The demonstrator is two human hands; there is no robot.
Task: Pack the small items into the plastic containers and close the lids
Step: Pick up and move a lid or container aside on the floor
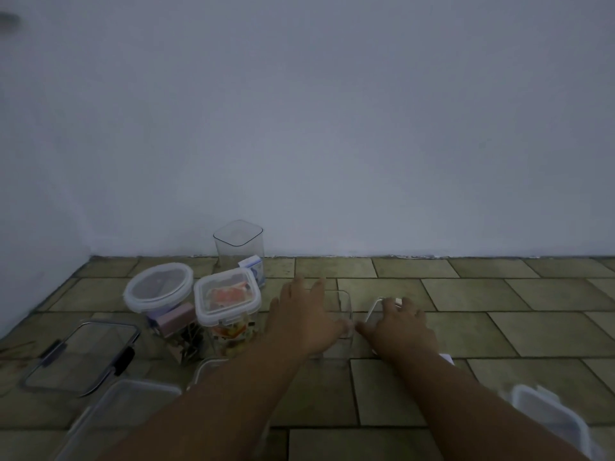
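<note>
My left hand [304, 316] lies with its fingers spread over a low clear square container [346, 306] on the tiled floor, thumb at its right wall. Just to the right, my right hand [401, 326] covers a clear lid with a white rim [372, 311] that leans beside the container. A small pale item [398, 301] shows at its fingertips. A lidded square container [228, 294] holds colourful items. A lidded round container [159, 287] stands left of it, with a pink box [176, 319] against it.
A tall open clear container [239, 244] and a small white-blue box [253, 265] stand by the wall. Loose lids lie around: one with black clips [83, 356], a clear one [116, 414] at bottom left, a white one [549, 415] at bottom right. The light is dim.
</note>
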